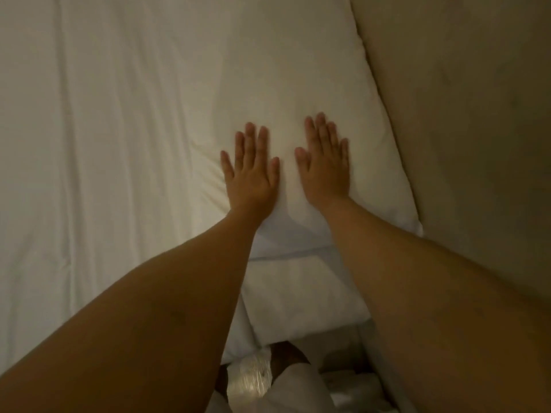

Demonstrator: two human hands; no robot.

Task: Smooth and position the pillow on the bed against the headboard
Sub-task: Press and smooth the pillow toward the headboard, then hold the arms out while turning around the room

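Observation:
A white pillow point(298, 84) lies on the bed with its right long side against the beige padded headboard point(465, 114). Both my hands rest flat on its near end, palms down, fingers spread. My left hand point(252, 171) presses near the pillow's left edge, where the fabric dents and wrinkles. A hand's width to the right, my right hand point(325, 165) lies on the pillow, closer to the headboard. Neither hand holds anything.
A white sheet point(89, 144) with long creases covers the bed to the left of the pillow. The mattress corner point(298, 299) shows below my wrists. Under it, near the floor, lie a crinkled plastic-wrapped item point(250, 380) and white cloth point(295, 386).

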